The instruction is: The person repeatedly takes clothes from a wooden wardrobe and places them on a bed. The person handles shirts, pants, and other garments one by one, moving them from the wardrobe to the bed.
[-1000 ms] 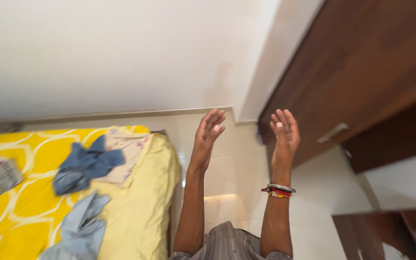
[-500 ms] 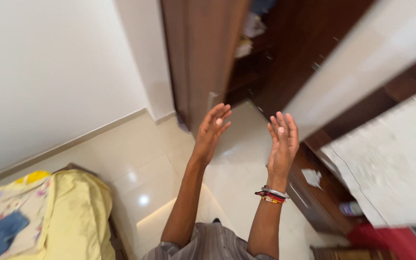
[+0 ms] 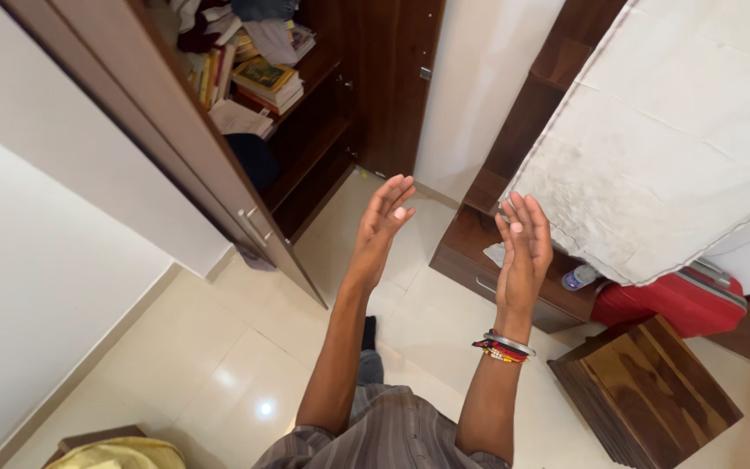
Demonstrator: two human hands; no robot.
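Both my arms are raised in front of me with flat, empty palms facing each other. My left hand [image 3: 381, 219] has its fingers straight and slightly apart, held over the pale floor tiles before an open dark wooden wardrobe [image 3: 323, 104]. My right hand [image 3: 524, 247], with bangles at the wrist, is held over a low wooden drawer unit [image 3: 479, 260]. Neither hand touches anything.
The wardrobe door [image 3: 175, 148] stands open at left, with books [image 3: 266, 78] and clothes on its shelves. A white cloth-covered surface [image 3: 679, 130] hangs at right above a red suitcase [image 3: 679, 300], a plastic bottle [image 3: 580, 278] and a wooden stool [image 3: 644, 391].
My view has swung from the yellow bed and wall round to the open wardrobe and drawer unit. My hands have kept the same raised, open pose.
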